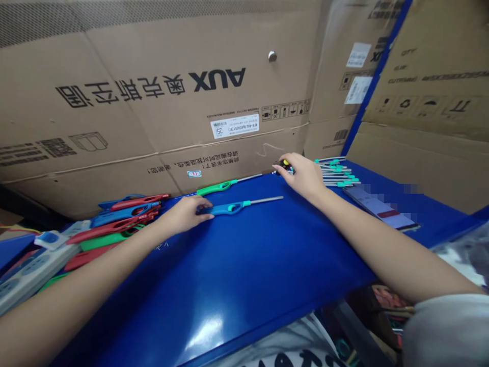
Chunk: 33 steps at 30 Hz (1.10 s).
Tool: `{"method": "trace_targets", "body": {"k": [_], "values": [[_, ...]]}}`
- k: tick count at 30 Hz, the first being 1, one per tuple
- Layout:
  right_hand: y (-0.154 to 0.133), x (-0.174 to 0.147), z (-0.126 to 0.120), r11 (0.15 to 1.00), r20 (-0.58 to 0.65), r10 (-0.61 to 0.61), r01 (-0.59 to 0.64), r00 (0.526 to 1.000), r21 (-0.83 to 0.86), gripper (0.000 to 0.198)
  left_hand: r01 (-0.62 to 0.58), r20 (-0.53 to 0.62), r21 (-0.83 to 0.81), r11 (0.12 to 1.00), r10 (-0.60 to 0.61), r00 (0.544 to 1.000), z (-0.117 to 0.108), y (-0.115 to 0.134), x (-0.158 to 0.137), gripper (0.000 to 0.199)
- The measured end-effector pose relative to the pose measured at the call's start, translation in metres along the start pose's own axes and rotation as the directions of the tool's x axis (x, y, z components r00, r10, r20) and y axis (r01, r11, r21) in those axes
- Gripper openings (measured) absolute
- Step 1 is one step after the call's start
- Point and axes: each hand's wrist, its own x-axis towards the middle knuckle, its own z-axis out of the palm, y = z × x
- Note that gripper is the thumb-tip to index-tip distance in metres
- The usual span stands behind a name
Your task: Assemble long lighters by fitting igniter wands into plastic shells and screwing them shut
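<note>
in the head view, the left hand (189, 214) pinches the rear of the blue lighter (225, 209) on the desk (248, 265); the right hand (303, 173) grips a black-and-yellow tool (284, 163). that lighter and the green lighter (217, 188) behind it look joined up; the heaped handles (122, 214), seemingly rodless, and the loose rods (346, 183) look left to do.

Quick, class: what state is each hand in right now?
Left hand: closed, holding the blue lighter.
Right hand: closed, holding a small black-and-yellow tool.
</note>
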Motion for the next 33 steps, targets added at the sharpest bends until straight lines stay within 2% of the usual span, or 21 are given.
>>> {"method": "trace_targets", "body": {"k": [5,9,13,17,22,23,25,26,28,30,33], "values": [[0.006,0.003,0.001,0.998,0.062,0.048,-0.046,0.997,-0.038,0.027,0.104,-0.048,0.053,0.993,-0.102,0.994,-0.007,-0.030,0.022,0.033],[0.004,0.002,0.003,0.992,0.183,0.094,-0.076,0.979,-0.104,0.030,0.131,-0.083,0.074,0.989,-0.125,0.989,-0.004,-0.038,0.028,0.037],[0.002,0.001,0.006,0.965,0.333,0.186,-0.109,0.924,-0.237,0.038,0.104,-0.111,0.093,0.990,-0.093,0.989,0.000,-0.038,0.029,0.038],[0.002,-0.003,0.011,0.949,0.439,0.243,-0.119,0.865,-0.290,0.039,0.066,-0.148,0.115,0.991,-0.048,0.988,-0.003,-0.033,0.020,0.041],[0.001,-0.008,0.017,0.948,0.577,0.268,-0.102,0.771,-0.303,0.046,0.065,-0.207,0.167,0.984,-0.029,0.978,-0.031,-0.027,-0.007,0.046],[0.001,-0.008,0.017,0.946,0.591,0.275,-0.104,0.758,-0.306,0.048,0.098,-0.226,0.185,0.978,-0.054,0.973,-0.040,-0.028,-0.014,0.046],[0.001,-0.008,0.016,0.946,0.605,0.282,-0.109,0.745,-0.307,0.055,0.229,-0.192,0.201,0.953,-0.190,0.963,-0.062,-0.034,-0.028,0.042],[0.001,-0.007,0.015,0.946,0.607,0.284,-0.112,0.743,-0.306,0.059,0.311,-0.159,0.197,0.930,-0.282,0.946,-0.073,-0.039,-0.036,0.040],[-0.001,-0.007,0.012,0.947,0.586,0.278,-0.112,0.761,-0.302,0.063,0.405,-0.171,0.211,0.890,-0.374,0.912,-0.093,-0.050,-0.051,0.040],[-0.004,-0.007,0.010,0.963,0.517,0.208,-0.082,0.830,-0.255,0.055,0.450,-0.193,0.235,0.862,-0.412,0.890,-0.106,-0.061,-0.064,0.037],[-0.015,-0.009,0.009,0.992,0.402,0.052,0.000,0.914,-0.127,0.042,0.463,-0.143,0.269,0.844,-0.441,0.886,-0.111,-0.074,-0.078,0.031]]}}
